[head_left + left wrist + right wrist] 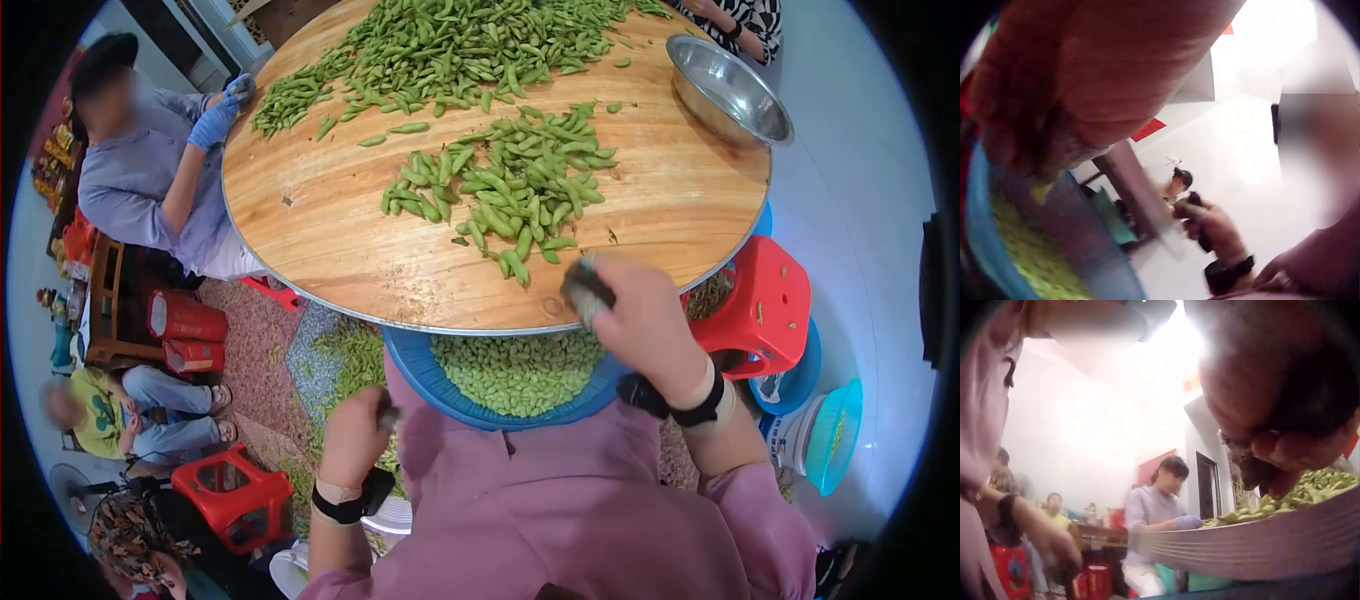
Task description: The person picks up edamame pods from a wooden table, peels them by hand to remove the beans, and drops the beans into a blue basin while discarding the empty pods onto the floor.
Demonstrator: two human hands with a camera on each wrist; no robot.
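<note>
My right hand (645, 325) is over the near table edge, fingers bent, with dark coverings (588, 290) on the fingers. A small heap of green edamame pods (515, 190) lies just beyond it. I cannot tell whether this hand holds anything. My left hand (355, 440) hangs left of the blue basin (400, 370), its fingers curled. In the left wrist view a small green pod piece (1041, 190) pokes out below its fingers, which also wear a dark covering. Shelled green beans (520, 375) fill the basin, which sits under the table edge at my lap.
A larger pod heap (450, 50) covers the far side of the round wooden table (330, 230). A metal bowl (730, 90) stands at the right rim. A person in blue gloves (215, 125) sits at left. Red stools (765, 305) and green husks (360, 360) on the floor surround me.
</note>
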